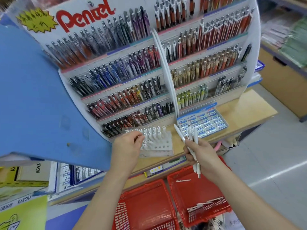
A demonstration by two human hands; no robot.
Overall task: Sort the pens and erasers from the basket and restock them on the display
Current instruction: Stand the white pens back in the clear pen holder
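Note:
My right hand (pixel 201 156) grips a bunch of white pens (pixel 191 138) above the right red basket (pixel 186 196), which holds one loose white pen (pixel 182 180). My left hand (pixel 127 146) reaches to the white pen holder (pixel 163 146) on the shelf, fingertips pinching a white pen at its left side. Several white pens (pixel 153 132) stand in the holder's holes. A second red basket (pixel 146 205) sits to the left. An open Pilot eraser box (pixel 202 123) lies on the wooden shelf behind the holder.
A tall Pentel display (pixel 132 72) with rows of pens rises behind the shelf (pixel 240 113). A blue panel (pixel 41 105) leans at left. Boxes of stock (pixel 79 173) sit below the shelf. Grey floor lies to the right.

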